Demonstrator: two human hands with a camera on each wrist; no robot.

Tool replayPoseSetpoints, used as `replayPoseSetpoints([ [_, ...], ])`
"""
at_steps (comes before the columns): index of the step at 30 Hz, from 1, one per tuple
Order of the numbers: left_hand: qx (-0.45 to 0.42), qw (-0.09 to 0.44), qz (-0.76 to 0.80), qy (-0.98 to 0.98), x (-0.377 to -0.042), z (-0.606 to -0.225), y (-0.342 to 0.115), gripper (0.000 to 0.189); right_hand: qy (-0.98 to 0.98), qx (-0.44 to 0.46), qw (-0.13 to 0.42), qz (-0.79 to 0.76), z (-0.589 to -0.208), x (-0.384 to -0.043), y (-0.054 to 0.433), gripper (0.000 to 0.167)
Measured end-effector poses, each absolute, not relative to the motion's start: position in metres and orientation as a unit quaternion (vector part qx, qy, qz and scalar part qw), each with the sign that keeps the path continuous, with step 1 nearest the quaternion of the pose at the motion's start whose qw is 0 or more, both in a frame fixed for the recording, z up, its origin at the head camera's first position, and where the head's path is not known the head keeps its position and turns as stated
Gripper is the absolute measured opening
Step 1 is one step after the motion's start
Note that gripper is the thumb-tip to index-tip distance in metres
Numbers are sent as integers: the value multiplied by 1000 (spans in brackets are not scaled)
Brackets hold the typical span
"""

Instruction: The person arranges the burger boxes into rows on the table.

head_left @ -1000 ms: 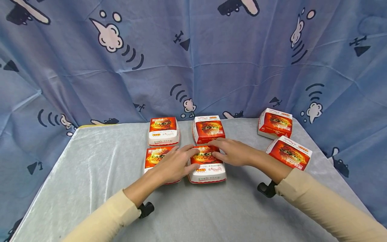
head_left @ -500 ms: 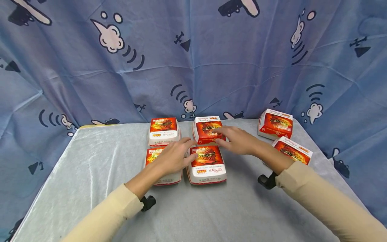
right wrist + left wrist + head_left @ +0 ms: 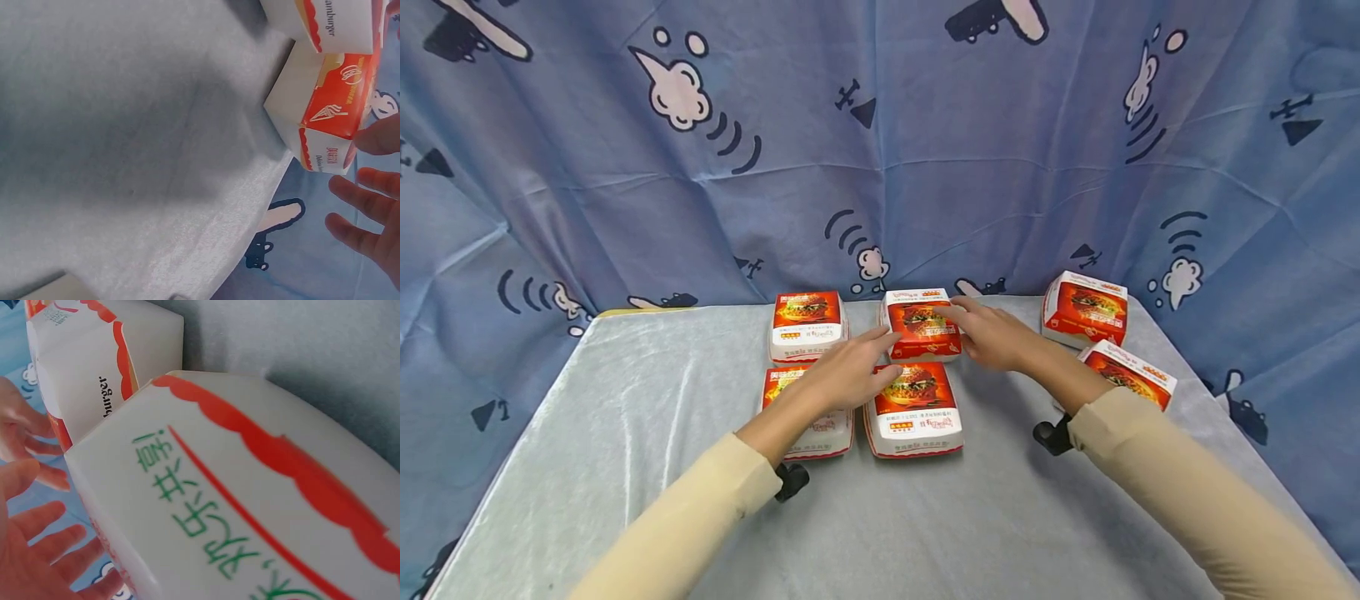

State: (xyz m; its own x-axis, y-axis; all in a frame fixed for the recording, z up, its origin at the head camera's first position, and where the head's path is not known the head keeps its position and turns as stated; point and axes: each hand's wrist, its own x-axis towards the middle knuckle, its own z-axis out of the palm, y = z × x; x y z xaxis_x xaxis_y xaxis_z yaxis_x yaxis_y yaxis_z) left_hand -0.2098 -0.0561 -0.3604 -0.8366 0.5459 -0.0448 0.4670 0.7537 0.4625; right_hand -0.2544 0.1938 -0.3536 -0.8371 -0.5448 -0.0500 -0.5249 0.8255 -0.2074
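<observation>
The right hand (image 3: 996, 335) has shifted higher, spread like the left hand (image 3: 847, 372); four hamburger boxes (image 3: 914, 417) stand gridded mid-frame, two stray boxes (image 3: 1086, 310) apparently remaining right.

– On burger boxes (image 3: 916, 419)?
– Looks like smooth printed card, faintly glossy.
– Across table (image 3: 880, 533)?
– Looks like velvety cloth, softly lustrous, lightly wrinkled.
– On curtain (image 3: 955, 125)?
– Reads as creased cloth, mostly matt.

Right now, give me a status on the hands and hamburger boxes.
Left hand spread, holding nothing. Right hand at far row's middle hamburger box, contact unclear. No obstruction visible.
</observation>
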Motion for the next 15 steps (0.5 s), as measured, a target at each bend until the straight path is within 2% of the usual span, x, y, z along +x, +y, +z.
replayPoseSetpoints([
  [9,285,128,218,924,-218,-361,-51,54,957,-258,85,-101,-359,-257,191,55],
  [15,278,136,191,932,-222,-360,-49,56,956,-260,78,-112,-359,-258,190,51],
])
